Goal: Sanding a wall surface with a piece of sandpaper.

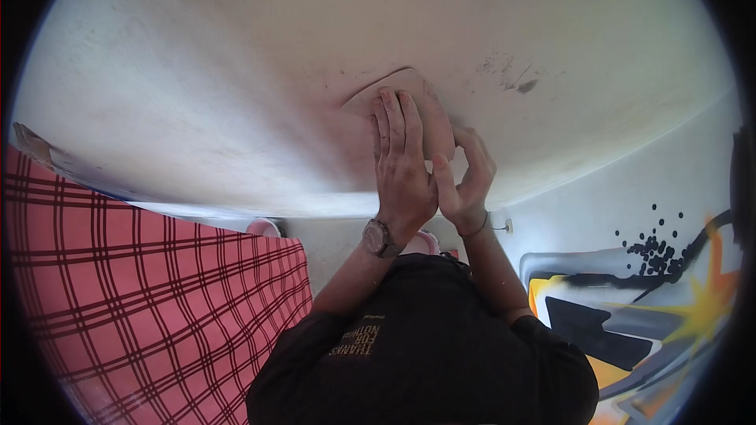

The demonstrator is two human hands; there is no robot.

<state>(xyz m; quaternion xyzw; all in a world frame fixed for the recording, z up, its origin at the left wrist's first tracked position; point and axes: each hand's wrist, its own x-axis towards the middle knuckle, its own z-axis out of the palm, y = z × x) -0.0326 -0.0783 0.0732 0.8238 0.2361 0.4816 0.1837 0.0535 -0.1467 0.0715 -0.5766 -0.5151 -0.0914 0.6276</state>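
A thin, flat, pale pinkish sheet (436, 112) with a curved outline lies against a broad pale surface (266, 29); its material is unclear. My left hand (404, 159), with a wristwatch (375, 237), holds it there under straight, closely placed fingers. At the sheet's lower right edge is my right hand (469, 174), its thumb near the bottom corner and its fingers curled around the side, partly hidden. A thin band (474, 230) circles the right wrist. Dark scuffs (525, 85) mark the surface to the right of the sheet.
Pink cloth with a dark check (147, 289) spans the lower left. A pink-rimmed tub (264, 227) and another pink container (424, 242) show beyond the pale surface's lower edge. Spray-painted artwork (626, 330) covers part of the right wall. The pale surface's left corner (32, 144) looks damaged.
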